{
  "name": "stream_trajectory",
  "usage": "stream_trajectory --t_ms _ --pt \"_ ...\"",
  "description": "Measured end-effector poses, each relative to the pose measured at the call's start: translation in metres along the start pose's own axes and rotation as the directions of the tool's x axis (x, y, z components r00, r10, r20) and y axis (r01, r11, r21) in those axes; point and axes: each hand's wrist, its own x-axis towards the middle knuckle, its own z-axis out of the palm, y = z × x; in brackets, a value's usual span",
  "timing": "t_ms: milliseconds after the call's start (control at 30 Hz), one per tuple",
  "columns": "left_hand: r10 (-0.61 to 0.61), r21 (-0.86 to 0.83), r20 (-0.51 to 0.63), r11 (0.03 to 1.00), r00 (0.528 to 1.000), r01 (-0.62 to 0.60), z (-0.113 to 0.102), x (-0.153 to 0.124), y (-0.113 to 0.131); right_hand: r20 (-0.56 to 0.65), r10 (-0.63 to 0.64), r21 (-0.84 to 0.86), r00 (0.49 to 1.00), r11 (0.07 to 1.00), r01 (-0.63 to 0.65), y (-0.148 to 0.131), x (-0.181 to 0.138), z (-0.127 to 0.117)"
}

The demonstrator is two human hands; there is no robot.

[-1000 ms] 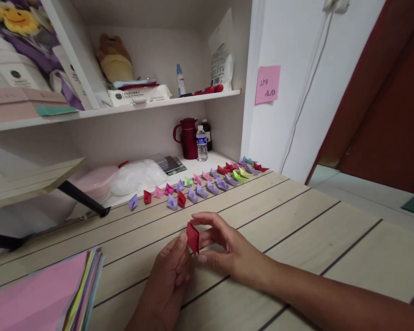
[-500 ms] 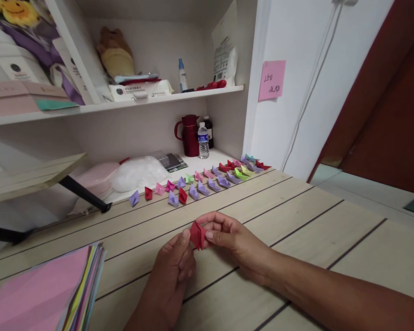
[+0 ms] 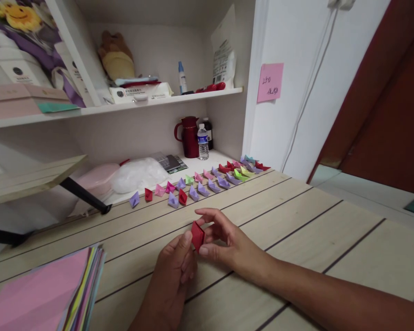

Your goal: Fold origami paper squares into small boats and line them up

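A small folded red paper piece [image 3: 198,236] is held above the table, its layers pressed into a diamond-like shape. My left hand [image 3: 174,271] pinches its left side between thumb and fingers. Around its right side is my right hand [image 3: 224,239], with thumb and index finger spread apart; the thumb is near the lower corner and the fingers near the upper edge. Whether those fingertips touch the paper is hard to make out. Beyond my hands stand several small folded paper boats, among them a purple one [image 3: 173,200] and a red one [image 3: 182,196].
A stack of coloured paper [image 3: 31,294] lies at the left front on the slatted table [image 3: 296,225]. Behind the boats, a shelf holds a red jug [image 3: 189,138], a water bottle [image 3: 203,142] and a white plastic bag [image 3: 140,174]. A black-legged stand [image 3: 86,195] is at the left.
My right thumb and index finger have moved apart from their pinch on the red paper, and the thumb has slid lower. The paper has turned slightly in my left hand.
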Motion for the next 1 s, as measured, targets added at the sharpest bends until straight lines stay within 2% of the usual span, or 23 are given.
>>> stream_trajectory --t_ms 633,867,1000 --pt "0.009 0.034 -0.001 0.999 1.0 -0.009 0.0002 -0.003 0.0004 0.073 -0.038 -0.079 0.997 0.996 0.044 -0.0001 -0.0025 -0.0011" --pt "0.009 0.03 0.014 0.999 1.0 -0.01 0.0013 -0.0034 0.0012 0.14 -0.109 0.045 0.984 0.994 0.103 -0.0003 -0.0011 0.0002" --pt "0.009 0.039 0.018 0.999 1.0 -0.01 0.0013 -0.0028 0.0006 0.132 -0.115 0.023 0.985 0.993 0.113 -0.0013 -0.0014 0.0009"
